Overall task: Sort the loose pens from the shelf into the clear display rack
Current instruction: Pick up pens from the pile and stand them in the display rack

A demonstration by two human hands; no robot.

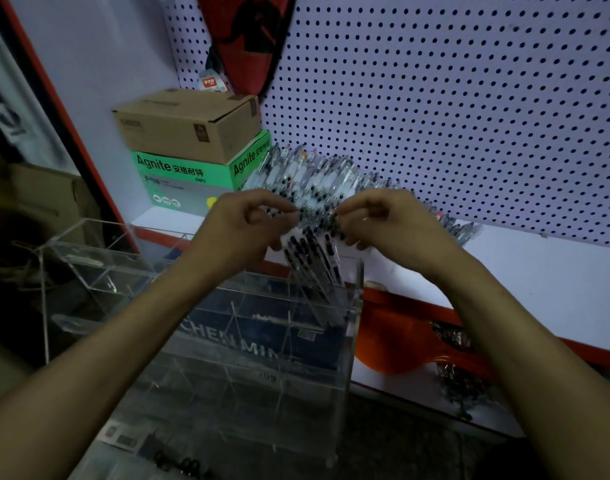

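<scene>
Right above the clear display rack [262, 341], both hands pinched one bundle of pens [314, 258], left hand [241, 226] and right hand [390, 223] equally close, barrels slanting down into its back-right compartment; loose pens [317, 174] lay just behind.

Probably stationery shop: pegboard [452, 98], shelf [539, 271].

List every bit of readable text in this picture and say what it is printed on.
"Agnite 安格耐特": front of the green box, repeated on its side.
"deli": same front, small.
"CHENMIN", partly hidden: blue surface seen through the clear display rack.
Brown cardboard box: print too blurred.
Orange tag on the pegboard: characters too small.
</scene>
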